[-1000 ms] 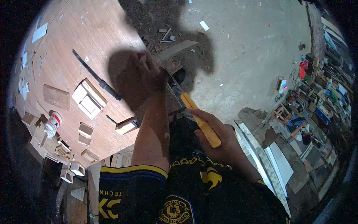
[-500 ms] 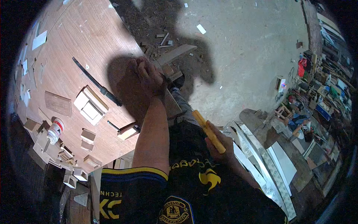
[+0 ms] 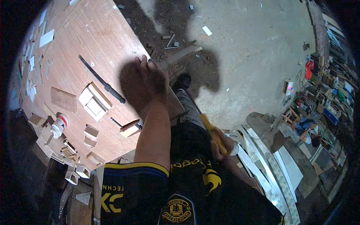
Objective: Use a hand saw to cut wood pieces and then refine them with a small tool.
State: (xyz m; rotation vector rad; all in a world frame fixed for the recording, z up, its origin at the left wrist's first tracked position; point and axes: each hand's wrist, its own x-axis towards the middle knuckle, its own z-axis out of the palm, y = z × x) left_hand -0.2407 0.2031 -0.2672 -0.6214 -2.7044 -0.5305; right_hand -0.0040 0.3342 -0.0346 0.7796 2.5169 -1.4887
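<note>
My left hand (image 3: 153, 77) is over the right edge of the wood-grain table (image 3: 93, 33), in deep shadow. Its fingertips are apart, and nothing shows between them. Held low in front of my body, my right hand (image 3: 220, 145) is closed around a yellow-brown wooden stick (image 3: 208, 125), which tilts up to the left. Just beyond that hand a rounded white thing (image 3: 235, 148) shows in part; whether the hand touches it I cannot tell. A long dark rod-like tool (image 3: 98, 77) lies on the table to the left, near a small wooden frame-like piece (image 3: 94, 102).
Small open wooden boxes (image 3: 90, 135) and a white-and-red tub (image 3: 60, 125) stand at the table's left. Offcuts (image 3: 183, 54) lie on the floor beyond the table edge. Long white boards (image 3: 264, 165) lean at my right. A person (image 3: 309, 131) sits among clutter farther right.
The view has shifted slightly. My left hand's bunched fingers have spread apart at the tips. My right hand still holds the stick, now turned more upright, and the white thing has come into sight.
</note>
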